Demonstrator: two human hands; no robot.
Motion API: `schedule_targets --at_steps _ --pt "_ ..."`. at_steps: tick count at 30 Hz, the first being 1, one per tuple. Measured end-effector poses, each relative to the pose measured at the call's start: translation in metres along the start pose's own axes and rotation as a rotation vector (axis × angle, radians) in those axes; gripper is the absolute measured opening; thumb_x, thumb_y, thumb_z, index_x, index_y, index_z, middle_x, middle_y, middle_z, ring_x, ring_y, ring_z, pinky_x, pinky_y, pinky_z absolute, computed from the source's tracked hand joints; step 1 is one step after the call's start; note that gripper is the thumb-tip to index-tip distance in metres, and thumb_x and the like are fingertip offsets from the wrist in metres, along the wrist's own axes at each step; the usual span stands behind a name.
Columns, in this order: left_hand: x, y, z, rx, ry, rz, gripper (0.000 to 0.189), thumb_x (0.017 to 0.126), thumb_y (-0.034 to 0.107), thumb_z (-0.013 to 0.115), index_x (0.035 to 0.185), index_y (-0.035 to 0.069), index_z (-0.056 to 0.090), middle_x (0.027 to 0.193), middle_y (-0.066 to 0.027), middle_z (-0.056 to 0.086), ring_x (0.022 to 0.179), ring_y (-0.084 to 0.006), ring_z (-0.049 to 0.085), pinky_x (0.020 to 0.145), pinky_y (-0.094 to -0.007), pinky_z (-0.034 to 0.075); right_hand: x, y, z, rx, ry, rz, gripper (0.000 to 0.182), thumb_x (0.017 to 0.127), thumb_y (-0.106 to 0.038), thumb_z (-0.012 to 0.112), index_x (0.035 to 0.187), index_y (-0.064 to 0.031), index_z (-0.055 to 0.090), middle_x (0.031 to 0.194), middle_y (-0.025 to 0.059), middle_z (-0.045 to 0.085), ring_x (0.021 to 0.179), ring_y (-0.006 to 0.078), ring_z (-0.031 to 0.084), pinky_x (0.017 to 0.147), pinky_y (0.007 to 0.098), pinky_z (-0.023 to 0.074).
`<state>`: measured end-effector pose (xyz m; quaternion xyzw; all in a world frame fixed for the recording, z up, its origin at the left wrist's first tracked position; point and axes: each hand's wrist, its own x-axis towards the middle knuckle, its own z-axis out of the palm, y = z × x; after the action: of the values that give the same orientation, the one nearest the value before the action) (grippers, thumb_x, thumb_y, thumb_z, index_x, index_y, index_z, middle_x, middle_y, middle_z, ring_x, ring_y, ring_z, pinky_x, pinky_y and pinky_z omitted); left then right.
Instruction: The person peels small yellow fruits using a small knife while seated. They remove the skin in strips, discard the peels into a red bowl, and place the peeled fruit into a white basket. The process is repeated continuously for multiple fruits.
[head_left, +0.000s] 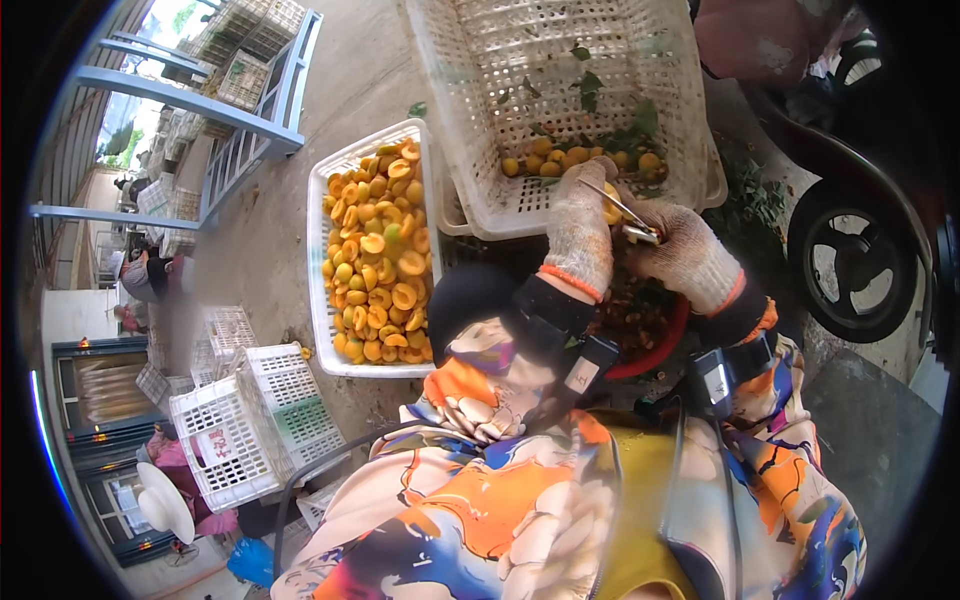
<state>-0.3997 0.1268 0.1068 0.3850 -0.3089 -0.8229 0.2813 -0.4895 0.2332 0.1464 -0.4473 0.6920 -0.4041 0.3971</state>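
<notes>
My left hand (583, 225), in a soiled knit glove with an orange cuff, grips an orange-yellow apricot (613, 204) near the front rim of a tilted white plastic crate (517, 222). My right hand (679, 244), gloved alike, is closed around a small knife (628, 212), its blade lying against the fruit. Whole apricots (576, 155) and green leaves lie in that crate, beyond my hands. Beneath my hands, a red basin (673, 341) holds dark, reddish-brown bits. Left of my knee, a white crate (319, 255) is full of halved apricots (375, 255).
A wheel (851, 259) of a vehicle stands at right, beside leaves on the floor. Stacked white crates (225, 442) are at lower left, near a person in a wide white hat (161, 502). A blue metal frame (187, 97) rises at upper left. Another person bends farther back.
</notes>
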Motion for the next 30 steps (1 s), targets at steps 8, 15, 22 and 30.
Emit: schedule_targets --at_steps 8,15,22,30 --pt "-0.011 0.082 -0.051 0.438 -0.108 0.218 0.028 0.090 0.014 0.052 0.114 0.002 0.057 0.091 -0.0093 0.063 0.064 -0.0160 0.062 0.050 -0.0250 0.047 -0.004 0.005 -0.023 0.495 0.291 0.221 0.035 0.081 -0.002 0.059 0.115 -0.0003 0.060 0.092 -0.0003 0.059 0.081 0.0083 0.053 0.071 0.0209 0.0416" --pt "0.028 0.149 -0.258 1.210 0.329 0.520 0.029 0.087 0.016 0.057 0.110 0.002 0.066 0.099 -0.0118 0.068 0.084 -0.0233 0.067 0.075 -0.0309 0.052 0.005 0.027 -0.017 0.331 0.338 0.209 0.036 0.083 -0.010 0.063 0.118 -0.0029 0.061 0.071 -0.0019 0.056 0.051 0.0059 0.049 0.048 0.0213 0.0379" --pt "0.070 0.167 -0.292 1.706 0.756 0.160 0.042 0.085 0.034 0.057 0.119 0.011 0.066 0.125 -0.0156 0.063 0.117 -0.0319 0.058 0.102 -0.0396 0.043 0.016 0.026 -0.003 0.235 0.313 0.273 0.037 0.082 -0.010 0.065 0.118 -0.0023 0.061 0.073 -0.0013 0.057 0.053 0.0065 0.049 0.049 0.0227 0.0387" --pt "0.132 0.173 -0.247 2.061 0.862 -0.295 0.043 0.091 0.037 0.054 0.127 0.015 0.062 0.136 -0.0117 0.054 0.127 -0.0290 0.050 0.106 -0.0417 0.038 0.025 0.006 0.002 0.260 0.229 0.445 0.034 0.078 -0.006 0.058 0.112 -0.0010 0.060 0.081 -0.0020 0.057 0.067 0.0057 0.050 0.060 0.0220 0.0404"
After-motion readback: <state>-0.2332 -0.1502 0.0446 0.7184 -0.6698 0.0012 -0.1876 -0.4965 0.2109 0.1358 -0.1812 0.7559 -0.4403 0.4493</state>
